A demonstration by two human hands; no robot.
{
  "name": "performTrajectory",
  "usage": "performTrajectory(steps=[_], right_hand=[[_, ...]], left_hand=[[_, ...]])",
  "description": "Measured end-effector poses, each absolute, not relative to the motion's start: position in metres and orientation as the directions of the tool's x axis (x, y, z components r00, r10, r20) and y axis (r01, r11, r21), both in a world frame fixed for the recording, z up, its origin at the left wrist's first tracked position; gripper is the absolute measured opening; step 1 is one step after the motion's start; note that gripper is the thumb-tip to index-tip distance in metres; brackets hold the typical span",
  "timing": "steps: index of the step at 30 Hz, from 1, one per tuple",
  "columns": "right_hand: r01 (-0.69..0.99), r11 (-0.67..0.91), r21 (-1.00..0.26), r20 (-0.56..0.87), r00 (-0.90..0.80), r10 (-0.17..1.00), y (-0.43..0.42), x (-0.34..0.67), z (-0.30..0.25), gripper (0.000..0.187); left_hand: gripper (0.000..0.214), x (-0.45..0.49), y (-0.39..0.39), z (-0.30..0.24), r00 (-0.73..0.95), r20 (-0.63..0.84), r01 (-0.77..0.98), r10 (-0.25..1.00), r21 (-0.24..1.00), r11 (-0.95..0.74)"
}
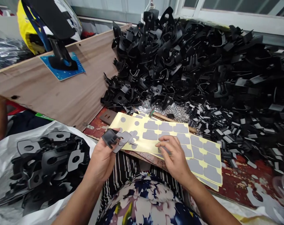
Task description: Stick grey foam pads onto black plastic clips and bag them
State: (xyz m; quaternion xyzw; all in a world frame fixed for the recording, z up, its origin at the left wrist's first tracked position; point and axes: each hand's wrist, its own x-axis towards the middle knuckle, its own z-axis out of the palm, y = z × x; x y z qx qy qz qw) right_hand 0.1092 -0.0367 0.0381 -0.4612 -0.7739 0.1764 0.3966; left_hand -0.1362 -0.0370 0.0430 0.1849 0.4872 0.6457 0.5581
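Observation:
My left hand (102,159) grips a black plastic clip (110,138) with prongs along one edge, and a flat grey end with a cutout (123,140) juts from it to the right over the sheet. My right hand (176,154) bends over a pale yellow backing sheet (143,148), thumb and fingertips drawn together at a grey sticker (164,150) that they partly hide. Rows of grey stickers (165,127) cover the right of this sheet; several round ones and bare backing lie at its left. Another sticker sheet (204,159) lies partly beneath it.
A large heap of black plastic clips (179,62) fills the back, with small black pieces (226,125) at right. A wooden-handled tool (162,117) lies behind the sheets. At left, a white sack (82,132) holds clips with grey faces; a wooden board (85,65) slopes behind it.

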Motion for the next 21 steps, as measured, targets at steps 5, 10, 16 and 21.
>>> performTrajectory(steps=[5,10,16,21], right_hand=[[0.571,0.611,-0.548,0.509,-0.352,0.785,-0.026,0.080,0.032,0.026],[0.579,0.676,-0.456,0.557,-0.406,0.724,-0.032,0.067,0.033,0.014],[0.512,0.721,-0.466,0.595,-0.423,0.684,-0.045,0.078,0.045,0.016],[0.736,0.526,-0.426,0.292,-0.439,0.850,-0.023,0.085,0.023,0.015]], left_hand=[[0.053,-0.128,-0.049,0.046,-0.085,-0.398,-0.564,0.913,0.775,0.286],[0.043,-0.104,-0.052,0.034,0.014,-0.376,-0.595,0.926,0.741,0.310],[0.054,-0.125,-0.047,0.038,-0.128,-0.398,-0.568,0.909,0.781,0.262],[0.056,-0.197,-0.055,0.056,-0.550,-0.223,-0.312,0.805,0.949,0.050]])
